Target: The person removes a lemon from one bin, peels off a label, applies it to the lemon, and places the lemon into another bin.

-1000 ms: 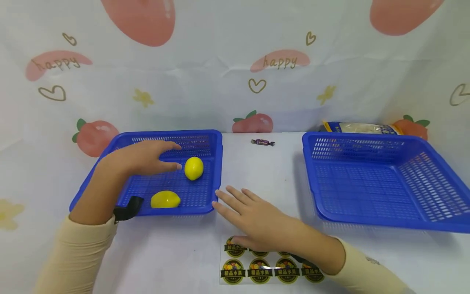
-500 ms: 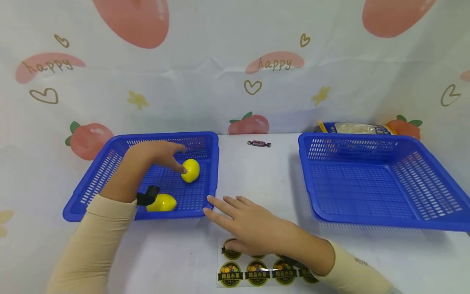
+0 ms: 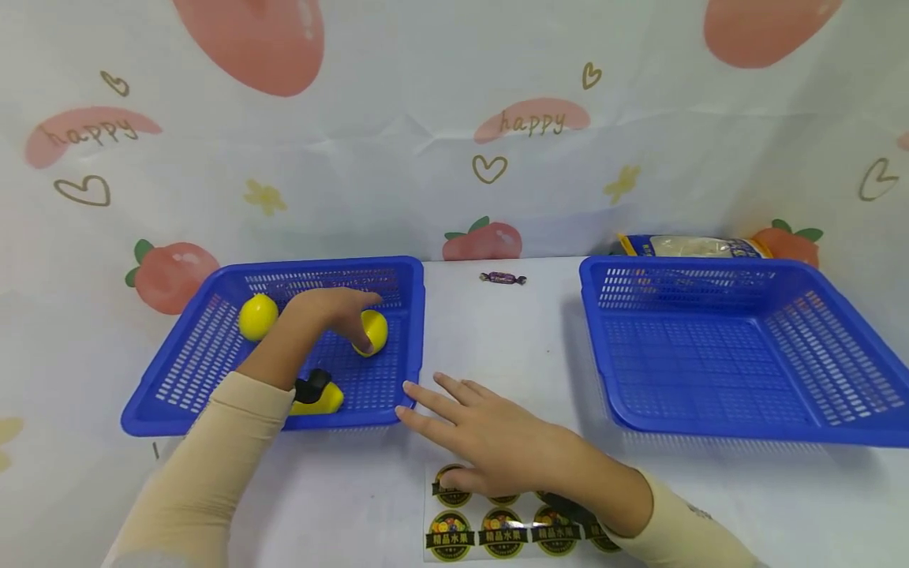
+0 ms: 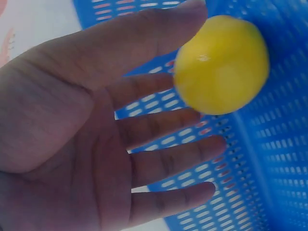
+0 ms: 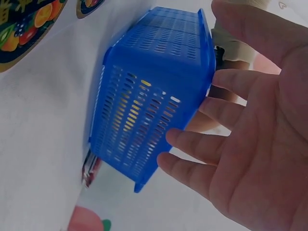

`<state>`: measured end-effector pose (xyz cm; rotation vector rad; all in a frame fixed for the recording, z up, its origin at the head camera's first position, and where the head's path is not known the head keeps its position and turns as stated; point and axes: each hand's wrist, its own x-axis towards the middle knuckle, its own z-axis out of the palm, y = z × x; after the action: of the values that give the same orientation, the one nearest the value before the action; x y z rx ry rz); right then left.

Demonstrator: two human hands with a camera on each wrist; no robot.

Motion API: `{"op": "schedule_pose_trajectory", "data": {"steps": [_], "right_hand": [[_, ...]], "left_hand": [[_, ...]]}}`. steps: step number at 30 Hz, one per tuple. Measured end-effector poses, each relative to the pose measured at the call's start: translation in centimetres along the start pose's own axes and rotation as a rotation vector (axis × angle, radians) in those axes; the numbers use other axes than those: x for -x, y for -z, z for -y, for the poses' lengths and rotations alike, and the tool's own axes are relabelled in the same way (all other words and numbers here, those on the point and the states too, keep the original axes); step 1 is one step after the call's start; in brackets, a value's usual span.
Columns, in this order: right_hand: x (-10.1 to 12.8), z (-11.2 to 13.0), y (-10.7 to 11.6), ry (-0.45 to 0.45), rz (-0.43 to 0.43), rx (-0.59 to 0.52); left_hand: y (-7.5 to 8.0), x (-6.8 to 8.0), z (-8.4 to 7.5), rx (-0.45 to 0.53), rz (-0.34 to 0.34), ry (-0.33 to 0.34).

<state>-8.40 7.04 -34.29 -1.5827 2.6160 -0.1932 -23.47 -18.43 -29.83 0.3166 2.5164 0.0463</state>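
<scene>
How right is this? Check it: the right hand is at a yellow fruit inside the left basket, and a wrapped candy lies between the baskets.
Not quite: the head view shows the left hand, not the right hand, at that yellow fruit. The rest stands.

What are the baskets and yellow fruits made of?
Baskets: probably plastic, slightly shiny; the thin walls have neat rows of moulded-looking slots. Yellow fruits: smooth and glossy, with bright highlights; perhaps plastic toys, but real peel could look similar.
</scene>
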Motion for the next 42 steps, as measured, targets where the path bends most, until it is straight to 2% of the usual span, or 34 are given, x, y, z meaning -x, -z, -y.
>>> {"op": "schedule_pose_trajectory", "data": {"steps": [12, 25, 36, 42], "right_hand": [[0.2, -0.1, -0.1, 0.003, -0.020, 0.001], [0.0, 0.1, -0.1, -0.011, 0.012, -0.025], [0.0, 0.2, -0.5, 0.006, -0.034, -0.022], [0.1, 0.4, -0.5, -0.009, -0.035, -0.009]], "left_hand": [[-0.5, -1.7, 0.4, -0.066, 0.018, -0.001], [-0.9, -2.3, 0.3, -0.071, 0.038, 0.012], [-1.0, -2.3, 0.2, -0.072, 0.045, -0.014], [-0.9, -1.9, 0.1, -0.051, 0.070, 0.003]]}}
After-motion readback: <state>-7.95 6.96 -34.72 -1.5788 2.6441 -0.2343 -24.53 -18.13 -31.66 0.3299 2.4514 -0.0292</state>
